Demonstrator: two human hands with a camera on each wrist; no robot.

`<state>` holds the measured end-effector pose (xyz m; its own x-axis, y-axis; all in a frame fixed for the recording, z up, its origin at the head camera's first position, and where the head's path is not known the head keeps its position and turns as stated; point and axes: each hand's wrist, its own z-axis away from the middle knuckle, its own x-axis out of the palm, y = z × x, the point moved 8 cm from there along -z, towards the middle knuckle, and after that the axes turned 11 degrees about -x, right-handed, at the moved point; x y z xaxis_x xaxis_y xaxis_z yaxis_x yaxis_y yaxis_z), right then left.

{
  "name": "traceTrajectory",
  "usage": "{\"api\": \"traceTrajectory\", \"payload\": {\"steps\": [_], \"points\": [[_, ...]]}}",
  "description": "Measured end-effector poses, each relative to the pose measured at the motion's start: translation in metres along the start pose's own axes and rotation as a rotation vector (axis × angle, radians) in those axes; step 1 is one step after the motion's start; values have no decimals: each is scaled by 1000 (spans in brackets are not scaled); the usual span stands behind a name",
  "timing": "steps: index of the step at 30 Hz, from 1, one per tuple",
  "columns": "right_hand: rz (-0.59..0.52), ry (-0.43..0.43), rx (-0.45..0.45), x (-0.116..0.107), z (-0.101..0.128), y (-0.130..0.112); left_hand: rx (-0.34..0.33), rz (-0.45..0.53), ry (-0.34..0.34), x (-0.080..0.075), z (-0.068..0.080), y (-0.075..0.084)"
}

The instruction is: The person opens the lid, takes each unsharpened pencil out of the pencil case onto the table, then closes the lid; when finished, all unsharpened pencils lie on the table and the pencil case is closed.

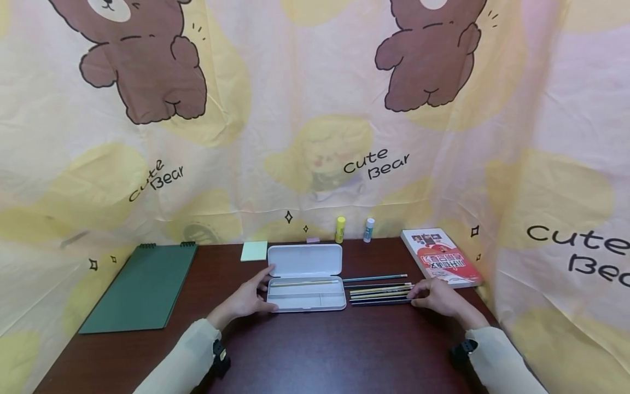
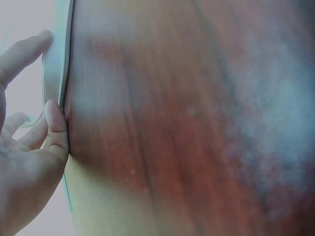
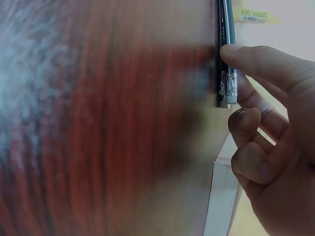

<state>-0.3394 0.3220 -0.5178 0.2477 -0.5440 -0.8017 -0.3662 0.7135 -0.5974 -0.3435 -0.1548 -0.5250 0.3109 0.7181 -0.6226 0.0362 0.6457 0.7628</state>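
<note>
An open white pencil case [image 1: 305, 261] lies mid-table, its lid folded back and one pencil [image 1: 305, 283] along its rear compartment. My left hand [image 1: 246, 298] holds the case's left end, thumb at the front corner and fingers by the hinge side; the left wrist view shows the fingers along the case edge [image 2: 56, 69]. Several pencils [image 1: 379, 296] lie roughly parallel to the right of the case. My right hand [image 1: 439, 297] is at their right ends. In the right wrist view its thumb and a finger pinch pencils [image 3: 231, 83] near the eraser ends.
A green spiral pad [image 1: 140, 290] lies at left, pale sticky notes [image 1: 254, 251] behind the case. Yellow [image 1: 340, 230] and blue-white [image 1: 368, 230] glue-stick-like tubes stand at the back. A red-and-white book [image 1: 443, 257] lies behind my right hand. A bear-print cloth [image 1: 315, 180] borders the table.
</note>
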Motion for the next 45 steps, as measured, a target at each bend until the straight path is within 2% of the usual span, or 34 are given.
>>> {"api": "traceTrajectory", "payload": {"steps": [6, 11, 15, 21, 41, 45], "points": [[8, 7, -11, 0, -1, -1, -3, 0, 5, 0, 0, -1], [38, 19, -36, -3, -6, -11, -14, -8, 7, 0, 0, -4], [17, 20, -19, -2, -15, -22, -20, 1, 6, 0, 0, -5], [19, 21, -67, 5, -35, -42, -6, -1, 1, 1, 0, -3], [9, -44, -194, 53, -100, -110, -5, -16, 4, 0, -1, -3], [24, -61, -268, 65, -109, -124, 0, -17, 2, 0, -1, -3]]}}
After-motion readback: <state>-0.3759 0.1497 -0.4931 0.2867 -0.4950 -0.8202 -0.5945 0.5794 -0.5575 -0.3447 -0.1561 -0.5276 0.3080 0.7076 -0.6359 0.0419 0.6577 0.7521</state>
